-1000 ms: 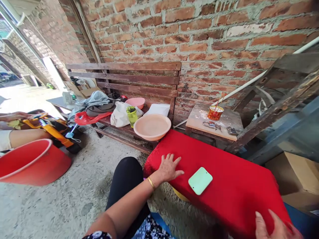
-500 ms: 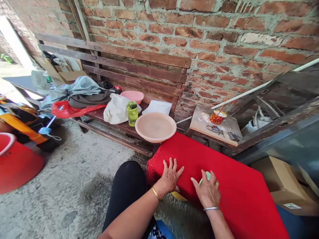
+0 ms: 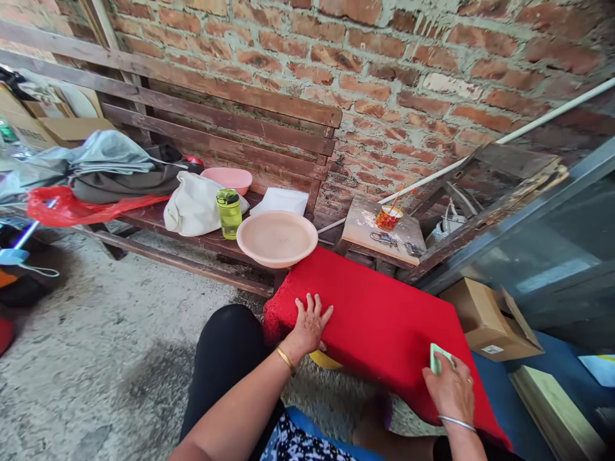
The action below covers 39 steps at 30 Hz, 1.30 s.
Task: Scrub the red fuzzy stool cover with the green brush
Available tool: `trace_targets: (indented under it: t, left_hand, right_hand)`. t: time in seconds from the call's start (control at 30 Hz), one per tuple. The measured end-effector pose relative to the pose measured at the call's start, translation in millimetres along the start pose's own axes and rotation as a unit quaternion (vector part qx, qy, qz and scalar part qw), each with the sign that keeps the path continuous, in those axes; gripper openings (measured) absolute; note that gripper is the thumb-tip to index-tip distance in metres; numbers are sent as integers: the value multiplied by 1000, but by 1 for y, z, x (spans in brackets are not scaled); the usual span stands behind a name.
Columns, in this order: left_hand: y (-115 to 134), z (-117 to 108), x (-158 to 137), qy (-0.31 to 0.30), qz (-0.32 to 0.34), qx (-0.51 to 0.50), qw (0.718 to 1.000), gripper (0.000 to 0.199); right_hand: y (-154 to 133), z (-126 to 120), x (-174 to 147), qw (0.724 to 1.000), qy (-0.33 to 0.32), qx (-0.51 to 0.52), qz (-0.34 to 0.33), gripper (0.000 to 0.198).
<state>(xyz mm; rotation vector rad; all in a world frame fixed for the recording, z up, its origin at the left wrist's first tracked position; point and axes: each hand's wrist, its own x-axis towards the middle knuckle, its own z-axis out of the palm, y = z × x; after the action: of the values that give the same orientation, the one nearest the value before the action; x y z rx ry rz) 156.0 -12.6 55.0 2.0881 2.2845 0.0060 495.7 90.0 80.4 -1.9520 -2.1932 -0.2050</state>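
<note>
A red cloth (image 3: 384,301) with a lacy edge at its left end is spread over a long low surface in front of me. My left hand (image 3: 310,323) presses flat on its near left part, fingers spread. Toward the right end, my right hand (image 3: 451,384) grips a small pale green object (image 3: 439,357) against the cloth. Its underside is hidden, so its exact kind does not show. A shallow pale pink basin (image 3: 277,238) stands just past the cloth's far left corner.
A wooden bench (image 3: 221,99) along the brick wall carries a green bottle (image 3: 229,214), a white bag (image 3: 192,205), a pink bowl (image 3: 228,179) and folded clothes. A small table (image 3: 358,224) holds a red cup (image 3: 388,218). At right is a cardboard box (image 3: 490,317).
My right hand has slid to the right along the cloth with the pale green object. My left hand stays spread on the same part of the cloth. The view has swung rightward.
</note>
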Motion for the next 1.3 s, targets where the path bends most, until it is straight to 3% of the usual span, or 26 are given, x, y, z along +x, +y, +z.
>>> trace_targets:
  t: [0.07,0.13,0.27,0.33,0.4,0.5,0.63,0.7,0.77,0.87,0.97,1.03,1.1,1.17,1.3]
  left_hand:
    - [1,-1,0,0,-3,7,1000,118]
    - [1,-1,1,1,-6,15,1000,118]
    - [1,0,2,-7,-10,21,1000,120]
    - [0,1,2,-6,-9,22,1000,120]
    - [-2,3,2,-3,-5,21,1000,120]
    - [-3,4,2,7,1,22,1000,119]
    - [-2,3,1,18,4,27,999,117]
    - [-1,3,2,18,2,26,999,117]
    - [-1,3,2,20,2,26,999,118]
    - [-2,4,2,16,-1,28,999,118]
    - [-3,7,2,18,-2,32,999,118]
    - [-3,10,3,21,-1,32,999,120]
    - [-4,12,4,18,-2,30,999,121]
    - [-3,14,5,17,-3,29,999,120]
    - [-3,15,6,29,-4,32,999,120]
  right_hand:
    - [-3,1,-7,999,34,26,-26,45]
    - [-26,1,-19,994,36,67,-76,43]
    - [-85,0,-42,981,-19,105,-160,41]
    - [-93,1,-46,980,-42,91,-170,44]
    - [-79,3,-44,983,-53,73,-162,45]
    - [-23,10,-40,989,-50,62,-124,44]
    - [63,13,-39,998,-27,49,-21,52]
    - [83,11,-41,999,-14,36,31,57]
    - [78,7,-44,998,2,43,34,59]
    - [31,2,-52,994,12,97,-41,53]
    - [-21,2,-60,981,-23,152,-117,42]
    - [-31,4,-64,975,-50,165,-138,41]
    - [-14,7,-64,978,-62,151,-126,42]
    - [24,8,-64,988,-55,110,-89,43]
    - [100,5,-62,997,-64,7,50,49]
